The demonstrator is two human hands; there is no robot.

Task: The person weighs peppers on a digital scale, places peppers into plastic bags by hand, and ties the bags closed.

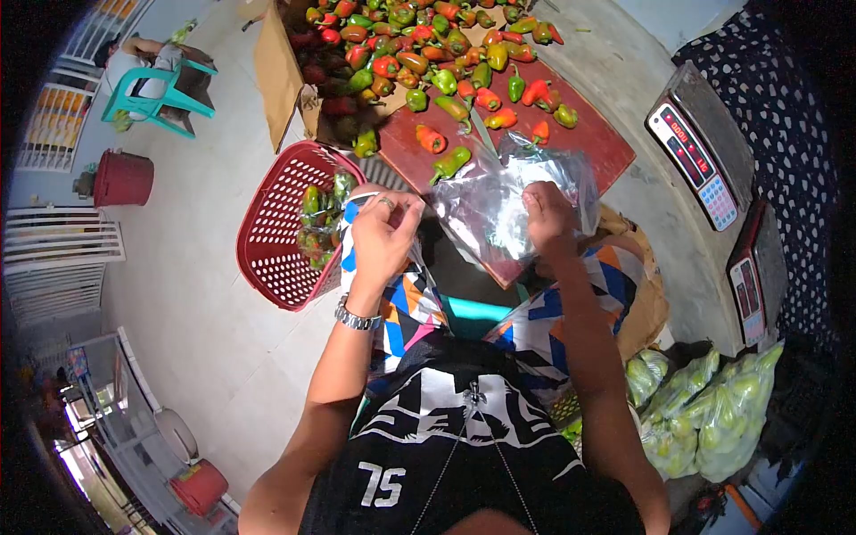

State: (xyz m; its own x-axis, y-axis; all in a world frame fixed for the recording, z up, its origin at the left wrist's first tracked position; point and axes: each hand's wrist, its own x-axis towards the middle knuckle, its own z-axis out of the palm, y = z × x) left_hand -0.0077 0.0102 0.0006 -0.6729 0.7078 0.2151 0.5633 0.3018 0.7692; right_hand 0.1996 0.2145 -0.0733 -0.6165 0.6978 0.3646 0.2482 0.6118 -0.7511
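Observation:
A clear plastic bag (473, 208) is spread over the near edge of a dark red board (595, 145). My right hand (548, 217) is closed on the bag, gripping its crinkled film. Just left of the bag, my left hand (383, 234) has its thumb and fingers pinched together; what they hold, if anything, I cannot make out. Red, orange and green peppers (437, 53) are heaped on the board's far side, and several loose ones lie closer, including a green pepper (452, 164) beside the bag.
A red perforated basket (267, 227) holding bagged peppers (314, 214) stands left of my knees. An open cardboard box (276, 76) borders the heap. Two digital scales (695, 160) sit on the right, above bags of green produce (731, 419). Another person (143, 67) is by a teal chair (160, 98).

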